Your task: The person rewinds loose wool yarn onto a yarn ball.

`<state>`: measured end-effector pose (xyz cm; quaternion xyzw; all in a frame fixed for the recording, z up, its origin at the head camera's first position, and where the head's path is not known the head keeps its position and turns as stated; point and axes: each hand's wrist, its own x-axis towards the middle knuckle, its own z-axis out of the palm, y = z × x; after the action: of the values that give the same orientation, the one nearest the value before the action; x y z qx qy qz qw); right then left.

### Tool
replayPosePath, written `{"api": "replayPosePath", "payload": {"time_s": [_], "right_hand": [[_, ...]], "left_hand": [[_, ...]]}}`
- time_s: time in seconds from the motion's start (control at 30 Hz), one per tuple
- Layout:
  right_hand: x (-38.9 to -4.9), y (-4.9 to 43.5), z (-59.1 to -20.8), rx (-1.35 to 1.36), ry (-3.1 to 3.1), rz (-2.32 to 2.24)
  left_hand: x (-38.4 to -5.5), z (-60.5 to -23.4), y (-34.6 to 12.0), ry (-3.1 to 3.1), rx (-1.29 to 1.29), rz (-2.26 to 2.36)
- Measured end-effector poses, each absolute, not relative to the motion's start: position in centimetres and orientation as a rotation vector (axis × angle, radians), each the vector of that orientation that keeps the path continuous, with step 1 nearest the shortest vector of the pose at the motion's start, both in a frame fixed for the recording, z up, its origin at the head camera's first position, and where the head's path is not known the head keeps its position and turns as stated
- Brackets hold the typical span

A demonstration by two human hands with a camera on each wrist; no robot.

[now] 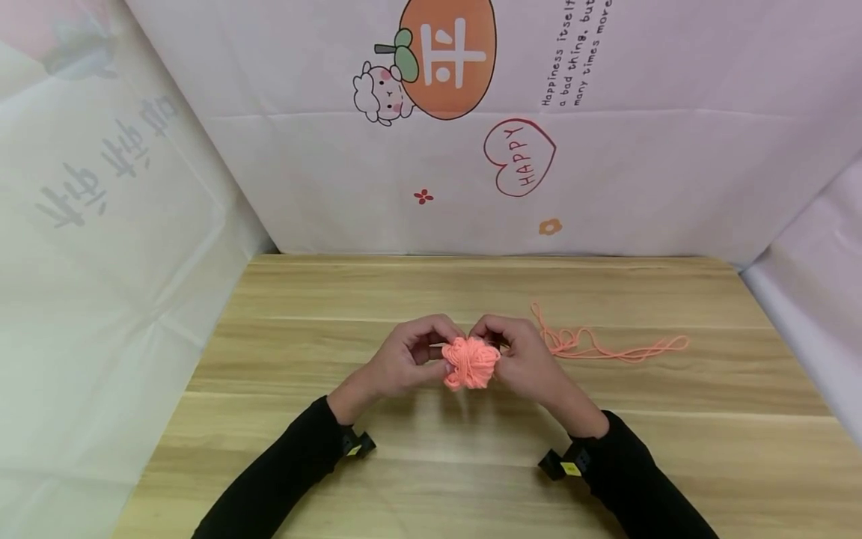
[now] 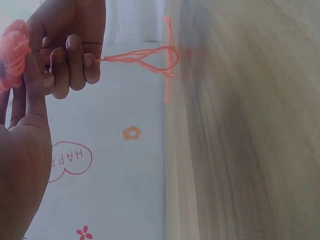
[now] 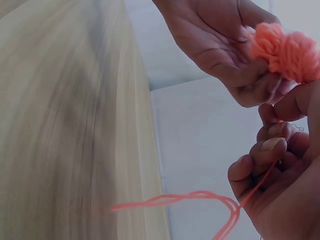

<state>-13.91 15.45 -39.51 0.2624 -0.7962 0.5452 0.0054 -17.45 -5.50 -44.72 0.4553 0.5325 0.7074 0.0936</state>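
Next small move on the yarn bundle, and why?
Probably have the right hand pass the thin coral yarn strand once more round the rounded coral yarn bundle. Its curled fingers hold that strand, a slack length trails beyond them, the left hand grips the bundle, and some strands already cross over it.

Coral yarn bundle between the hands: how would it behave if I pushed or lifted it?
The yarn bundle would probably squash when pushed, since it is made of soft-looking wound strands. It seems light, being smaller than the left hand holding it. It may roll unevenly, given its lumpy outline.
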Motion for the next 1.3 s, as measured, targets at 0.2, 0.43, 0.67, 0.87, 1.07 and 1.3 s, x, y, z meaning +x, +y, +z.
{"api": "replayPosePath", "payload": {"time_s": [0.2,0.43,0.67,0.87,1.07,1.3], "right_hand": [[-13.7,15.2,-39.8,0.810,-2.484,1.731],[-13.4,15.1,-39.6,0.827,-2.508,1.644],[-13.3,14.9,-39.5,0.842,-2.534,1.547],[-13.2,14.7,-39.4,0.827,-2.535,1.582],[-13.2,14.6,-39.5,0.810,-2.544,1.569],[-13.2,14.3,-39.5,0.812,-2.539,1.563]], "left_hand": [[-17.4,-44.5,-5.4,1.612,1.342,2.179],[-17.5,-44.6,-5.5,1.665,1.292,2.255],[-17.6,-44.9,-5.6,1.716,1.292,2.320],[-17.7,-44.7,-5.7,1.807,1.228,2.374],[-17.7,-44.6,-5.6,1.943,1.112,2.388],[-17.0,-42.9,-5.5,2.063,1.037,2.363]]}}
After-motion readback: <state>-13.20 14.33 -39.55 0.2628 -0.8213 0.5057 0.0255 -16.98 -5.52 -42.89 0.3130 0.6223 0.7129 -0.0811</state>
